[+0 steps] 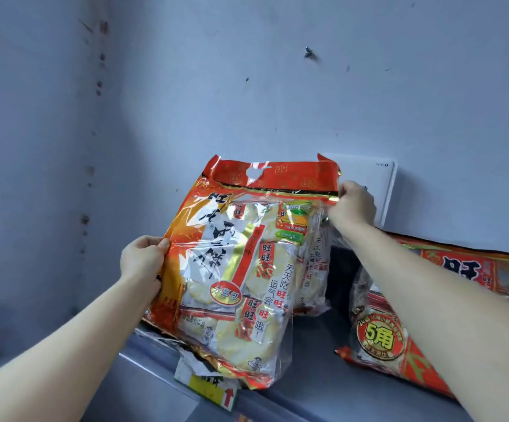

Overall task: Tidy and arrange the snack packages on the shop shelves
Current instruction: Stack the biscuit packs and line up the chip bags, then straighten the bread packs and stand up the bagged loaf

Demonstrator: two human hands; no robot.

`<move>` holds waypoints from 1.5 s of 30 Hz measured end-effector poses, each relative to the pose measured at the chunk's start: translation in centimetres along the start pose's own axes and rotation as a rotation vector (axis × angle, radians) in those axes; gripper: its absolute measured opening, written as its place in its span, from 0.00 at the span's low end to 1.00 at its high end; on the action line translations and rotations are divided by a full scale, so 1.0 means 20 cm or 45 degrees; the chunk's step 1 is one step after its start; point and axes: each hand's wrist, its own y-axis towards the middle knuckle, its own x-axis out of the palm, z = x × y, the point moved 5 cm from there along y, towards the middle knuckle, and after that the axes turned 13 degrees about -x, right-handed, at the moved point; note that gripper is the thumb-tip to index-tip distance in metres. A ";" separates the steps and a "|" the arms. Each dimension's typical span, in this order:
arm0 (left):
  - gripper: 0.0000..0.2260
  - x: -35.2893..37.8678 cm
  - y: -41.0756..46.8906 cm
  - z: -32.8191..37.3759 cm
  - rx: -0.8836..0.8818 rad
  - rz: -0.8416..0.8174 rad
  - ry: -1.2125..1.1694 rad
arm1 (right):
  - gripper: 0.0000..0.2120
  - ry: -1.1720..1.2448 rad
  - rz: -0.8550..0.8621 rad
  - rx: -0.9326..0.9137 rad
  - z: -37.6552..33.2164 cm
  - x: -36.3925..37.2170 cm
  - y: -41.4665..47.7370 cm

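Big red bag (235,269): standing on the shelf (314,376), tipped a bit; bottom near the front edge
Left hand (142,257): curled round the bag's left side; holding it
Right hand (353,205): pinching the bag's top right corner
Bag behind (314,269): just behind the red one; looks to be touching it
Flat bag (378,336): lying down on the right; not stood up yet
Done so far: likely only a start; one bag nearly up
Left to do: probably setting this bag straight; then the flat one

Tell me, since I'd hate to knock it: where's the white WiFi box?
In the head view, the WiFi box stands against the wall right of centre, behind the right hand and the top corner of the held bag.
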 end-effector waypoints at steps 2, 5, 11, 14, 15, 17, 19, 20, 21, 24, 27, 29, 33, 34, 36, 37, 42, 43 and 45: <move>0.08 0.04 -0.01 0.01 0.020 -0.001 -0.015 | 0.10 -0.009 -0.044 -0.098 -0.02 -0.01 0.05; 0.09 0.09 0.00 0.04 0.055 -0.001 -0.060 | 0.08 0.004 -0.003 -0.112 0.00 -0.03 0.07; 0.10 0.22 -0.01 -0.04 0.092 -0.017 -0.040 | 0.11 -0.019 -0.146 0.093 0.17 -0.02 0.12; 0.06 0.27 0.00 -0.13 0.037 -0.011 -0.007 | 0.09 -0.069 -0.333 0.191 0.26 -0.03 0.14; 0.05 0.28 0.02 -0.14 0.022 -0.018 0.021 | 0.07 -0.087 -0.361 0.209 0.28 -0.04 0.14; 0.06 0.29 0.06 -0.14 -0.007 -0.051 0.115 | 0.09 -0.071 -0.351 0.250 0.33 -0.04 0.12; 0.13 0.32 0.06 -0.13 -0.036 -0.162 0.224 | 0.08 -0.029 -0.309 0.287 0.36 -0.03 0.10; 0.19 0.33 0.04 -0.12 -0.047 -0.264 0.287 | 0.06 -0.031 -0.307 0.297 0.37 -0.03 0.10; 0.25 0.35 0.01 -0.11 -0.068 -0.400 0.355 | 0.06 -0.039 -0.316 0.301 0.37 -0.03 0.10; 0.39 0.39 -0.07 -0.13 -0.233 -0.789 0.612 | 0.08 -0.046 -0.312 0.270 0.38 -0.02 0.11; 0.30 0.43 -0.09 -0.12 -0.280 -0.860 0.633 | 0.08 -0.054 -0.246 0.224 0.36 -0.05 0.11; 0.27 0.46 -0.09 -0.10 -0.273 -0.838 0.513 | 0.10 0.024 -0.207 0.261 0.37 -0.06 0.12; 0.31 0.49 -0.07 -0.07 -0.128 -0.772 0.236 | 0.15 0.302 -0.086 0.371 0.38 -0.07 0.13; 0.32 0.50 -0.07 -0.07 -0.084 -0.746 0.160 | 0.16 0.351 -0.093 0.407 0.38 -0.07 0.13; 0.30 0.53 -0.07 -0.07 -0.006 -0.708 0.068 | 0.14 0.486 -0.141 0.477 0.36 -0.06 0.11; 0.29 0.55 -0.07 -0.07 0.018 -0.695 0.089 | 0.13 0.575 -0.178 0.515 0.35 -0.07 0.09; 0.36 0.63 -0.09 -0.17 -0.016 -0.775 0.636 | 0.14 0.785 -0.277 0.655 0.29 -0.10 0.05; 0.39 0.64 -0.09 -0.18 -0.001 -0.778 0.739 | 0.15 0.801 -0.275 0.670 0.29 -0.10 0.04; 0.41 0.66 -0.08 -0.19 0.085 -0.695 0.894 | 0.15 0.785 -0.273 0.690 0.30 -0.10 0.03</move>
